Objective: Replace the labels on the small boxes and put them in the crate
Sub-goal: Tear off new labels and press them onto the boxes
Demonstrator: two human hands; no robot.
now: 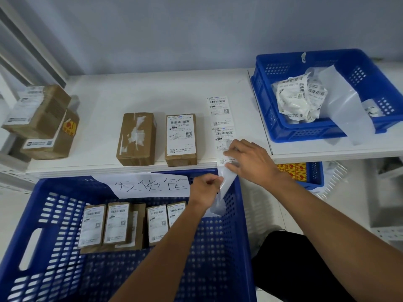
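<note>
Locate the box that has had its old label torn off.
In the head view, the stripped box lies left of centre on the white shelf, immediately left of the labelled box and above the big blue crate.

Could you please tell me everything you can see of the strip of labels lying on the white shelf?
The strip of labels is a white paper run of printed shipping labels with barcodes and QR codes, lying flat on the white shelf, right of the labelled box. Its near end hangs over the shelf edge. The right hand presses on that end, while the left hand pinches the glossy backing, which curls downward.
</note>
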